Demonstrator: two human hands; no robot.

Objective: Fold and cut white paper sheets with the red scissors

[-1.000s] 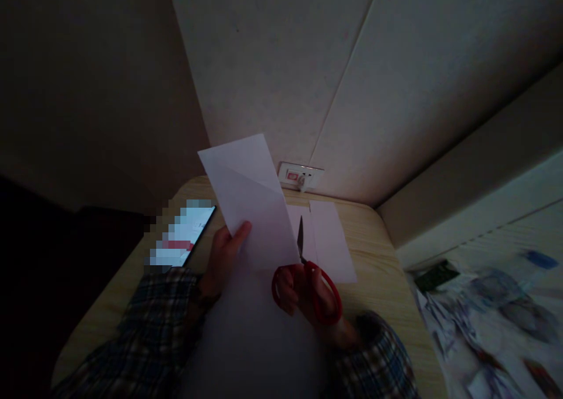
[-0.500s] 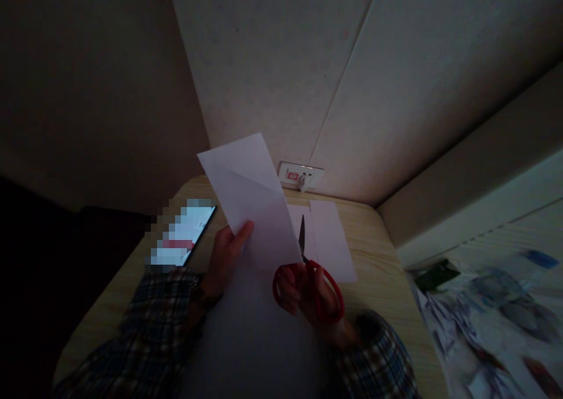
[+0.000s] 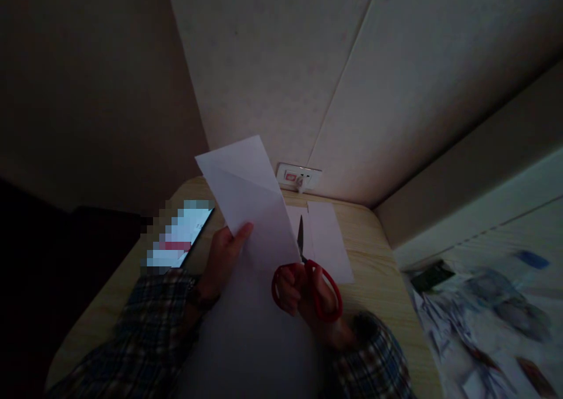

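A white sheet of paper (image 3: 250, 193) with a faint slanting crease is held up over the table by my left hand (image 3: 224, 255), its thumb pressed on the near face. My right hand (image 3: 303, 290) has its fingers through the red handles of a pair of scissors (image 3: 328, 311). One dark blade points up beside the sheet's right edge; the other blade is hidden, apparently behind the paper. Whether the paper lies between the blades I cannot tell. More white paper (image 3: 332, 243) lies flat on the table behind the scissors.
A phone (image 3: 182, 234) with a lit, partly blurred screen rests left on the wooden table (image 3: 373, 258). Against the table's back edge stands the wall, with a socket plate (image 3: 299, 177) and plug. To the right, below, sits a clear plastic bag (image 3: 492, 305) with crumpled things.
The whole view has shifted slightly. Both hands, the held sheet and the scissors keep nearly the same places relative to each other.
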